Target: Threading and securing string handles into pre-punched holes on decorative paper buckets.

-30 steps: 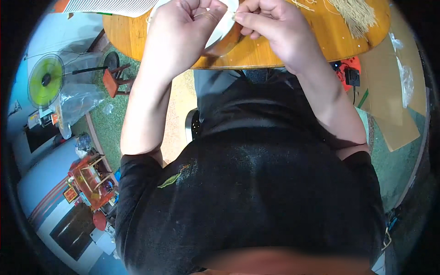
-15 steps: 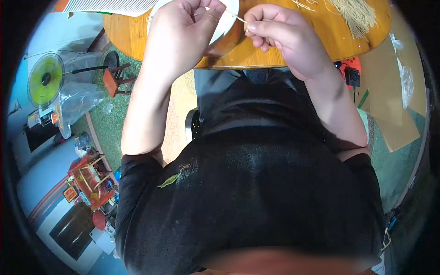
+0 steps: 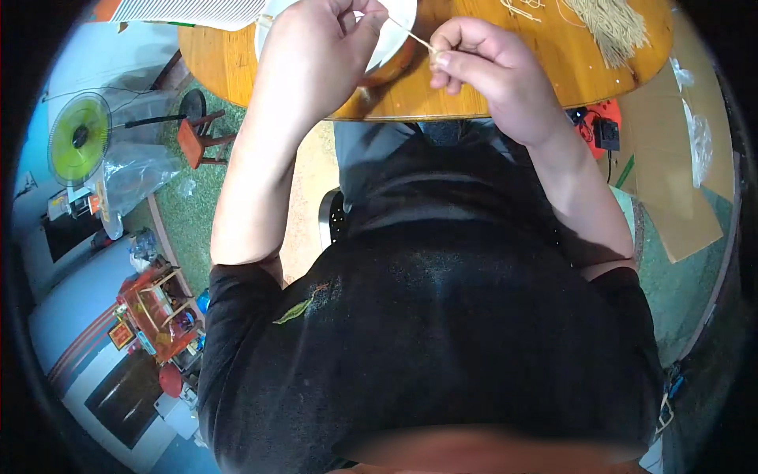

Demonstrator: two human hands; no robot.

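A thin beige cord [image 3: 410,35] runs slanting between my two hands above the near edge of a wooden table [image 3: 466,99]. My left hand [image 3: 328,51] pinches its upper end, over a white plate [image 3: 400,31]. The other end is pinched between thumb and fingers of my right hand [image 3: 485,63]. Beyond my right hand lies a bundle of beige cords [image 3: 612,31] with cut ends fanned out. A few loose pieces of cord [image 3: 523,9] lie closer to the hand. What else my left fingers hold is hidden at the top edge.
A white ribbed sheet [image 3: 189,12] overlaps the table's far left. On the floor to the left are a green fan [image 3: 79,136] and a small red-brown stool [image 3: 192,142]. Flattened cardboard [image 3: 671,158] and a red stool [image 3: 606,118] with a black box on it are to the right.
My right hand has moved slightly right and toward me, so a longer stretch of cord shows between the hands. My left hand stays nearly in place.
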